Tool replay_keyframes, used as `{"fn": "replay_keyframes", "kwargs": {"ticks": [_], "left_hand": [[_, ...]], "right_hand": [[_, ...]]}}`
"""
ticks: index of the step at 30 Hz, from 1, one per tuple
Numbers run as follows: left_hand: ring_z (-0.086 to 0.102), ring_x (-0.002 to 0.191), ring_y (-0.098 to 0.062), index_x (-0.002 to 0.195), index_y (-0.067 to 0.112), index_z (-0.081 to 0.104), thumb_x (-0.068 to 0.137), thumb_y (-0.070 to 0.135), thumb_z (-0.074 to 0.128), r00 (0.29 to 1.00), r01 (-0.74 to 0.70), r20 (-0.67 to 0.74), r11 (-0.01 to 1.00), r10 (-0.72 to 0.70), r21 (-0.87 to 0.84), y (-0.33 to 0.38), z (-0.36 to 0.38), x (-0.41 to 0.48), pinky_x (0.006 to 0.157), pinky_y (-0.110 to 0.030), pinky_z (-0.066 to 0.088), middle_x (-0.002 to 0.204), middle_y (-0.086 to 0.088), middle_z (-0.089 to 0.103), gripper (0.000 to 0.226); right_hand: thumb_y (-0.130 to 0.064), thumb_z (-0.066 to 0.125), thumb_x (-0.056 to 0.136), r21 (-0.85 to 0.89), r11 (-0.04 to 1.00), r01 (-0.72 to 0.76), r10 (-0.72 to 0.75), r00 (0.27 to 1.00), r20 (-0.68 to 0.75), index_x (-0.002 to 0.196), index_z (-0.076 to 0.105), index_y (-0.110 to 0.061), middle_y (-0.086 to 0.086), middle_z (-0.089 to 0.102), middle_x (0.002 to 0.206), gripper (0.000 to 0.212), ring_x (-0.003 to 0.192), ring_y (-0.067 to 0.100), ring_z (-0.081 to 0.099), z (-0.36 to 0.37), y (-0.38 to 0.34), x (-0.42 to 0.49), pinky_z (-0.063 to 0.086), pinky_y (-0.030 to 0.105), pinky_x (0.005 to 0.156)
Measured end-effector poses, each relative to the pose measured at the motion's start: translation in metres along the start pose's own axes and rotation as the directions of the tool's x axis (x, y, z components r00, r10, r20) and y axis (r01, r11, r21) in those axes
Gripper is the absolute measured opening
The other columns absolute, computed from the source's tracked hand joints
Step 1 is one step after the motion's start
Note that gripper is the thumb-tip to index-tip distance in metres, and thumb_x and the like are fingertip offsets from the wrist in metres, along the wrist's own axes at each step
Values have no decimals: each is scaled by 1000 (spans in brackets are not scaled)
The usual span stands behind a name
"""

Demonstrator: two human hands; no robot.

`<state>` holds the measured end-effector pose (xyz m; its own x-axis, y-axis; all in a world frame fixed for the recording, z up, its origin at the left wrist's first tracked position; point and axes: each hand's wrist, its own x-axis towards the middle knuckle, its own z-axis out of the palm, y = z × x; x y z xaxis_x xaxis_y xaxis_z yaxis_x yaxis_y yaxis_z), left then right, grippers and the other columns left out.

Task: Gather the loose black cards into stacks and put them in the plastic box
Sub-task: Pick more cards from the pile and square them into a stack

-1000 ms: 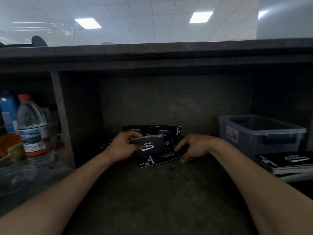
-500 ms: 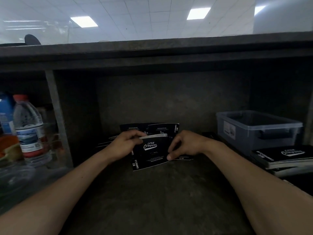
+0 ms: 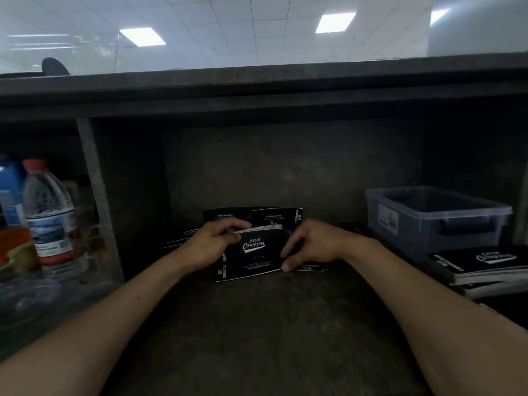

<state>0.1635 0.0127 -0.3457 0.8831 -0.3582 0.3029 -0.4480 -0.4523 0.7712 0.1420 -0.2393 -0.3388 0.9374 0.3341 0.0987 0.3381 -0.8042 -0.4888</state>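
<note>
A stack of black cards [image 3: 254,247] with a white "Club Camping" logo stands tilted at the back of the dark shelf. My left hand [image 3: 211,242] grips its left and top edge, thumb over the top. My right hand [image 3: 310,242] pinches the stack's right edge, thumb at the lower right corner. More loose black cards [image 3: 274,217] lean and lie behind and under the stack, partly hidden by my hands. The clear plastic box [image 3: 434,221] stands open at the right; what is in it I cannot make out.
Another pile of black cards [image 3: 483,264] lies in front of the box at the right. Water bottles [image 3: 50,215] and an orange object [image 3: 14,247] fill the left compartment behind a vertical divider [image 3: 97,195]. A low shelf top [image 3: 257,90] hangs overhead.
My right hand moved left from the loose cards onto the stack's right edge. The stack came lower and nearer between both hands, and the view shifted a little.
</note>
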Motion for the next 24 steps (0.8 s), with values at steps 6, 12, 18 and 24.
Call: {"fn": "replay_keyframes", "kwargs": {"ticks": [6,12,18,24], "left_hand": [[68,102,-7,114,38,67,89,34,72,999,6,34,1000,-6,20,0,-4,-2,88,-28,56,111,6,70,26],[62,102,4,127,20,63,83,-2,75,994,-111,34,983,108,143,-6,-7,-3,85,-5,47,121,4,65,51],[67,101,-13,125,26,59,71,-5,83,997,-39,-60,996,44,85,-10,-9,1,94,-29,54,109,-5,69,66],[62,96,-2,119,22,65,79,-6,76,992,-96,-71,988,105,125,-13,-5,2,83,-6,48,115,3,65,49]], "right_hand": [[-33,78,83,126,989,78,-57,985,-165,86,78,-21,-3,75,82,13,71,7,68,1,-1,-1,54,24,72],[-25,72,89,70,995,-72,95,901,-423,92,73,-25,-9,70,80,4,80,13,68,-3,9,9,52,27,75],[6,47,86,-183,948,-260,231,959,-163,122,68,-26,2,58,137,53,112,13,58,-8,12,-1,44,13,77],[-26,72,86,-266,925,-272,262,962,-72,124,68,-24,-2,63,126,38,109,14,59,-15,5,-4,44,20,89]]}}
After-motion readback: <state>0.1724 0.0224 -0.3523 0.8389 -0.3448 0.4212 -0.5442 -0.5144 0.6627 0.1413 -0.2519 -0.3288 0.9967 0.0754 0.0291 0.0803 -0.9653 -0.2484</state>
